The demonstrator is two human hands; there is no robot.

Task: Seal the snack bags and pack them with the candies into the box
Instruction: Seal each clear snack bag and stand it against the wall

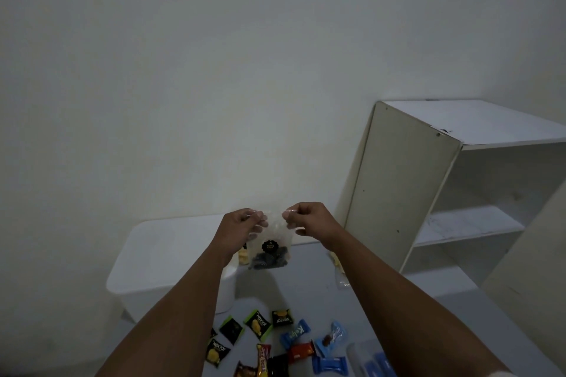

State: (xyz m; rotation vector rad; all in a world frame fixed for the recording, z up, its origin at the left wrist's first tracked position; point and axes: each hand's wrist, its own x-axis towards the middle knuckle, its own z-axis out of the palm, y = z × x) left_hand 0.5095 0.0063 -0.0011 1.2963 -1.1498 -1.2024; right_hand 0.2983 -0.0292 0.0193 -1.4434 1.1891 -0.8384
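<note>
Both hands are raised over the far part of the table: left hand (245, 223) and right hand (306, 217) each pinch a top corner of the clear snack bag (269, 246), which hangs between them with dark pieces settled at its bottom. Behind and to the left sits the white box (159, 257); the wrapped candies (275, 343) lie scattered near the person. The seal looks unfinished. If the strip is pressed unevenly, a gap could stay open and spill pieces when the bag is laid in the box; a loosened pinch could drop it onto the table (306, 288).
</note>
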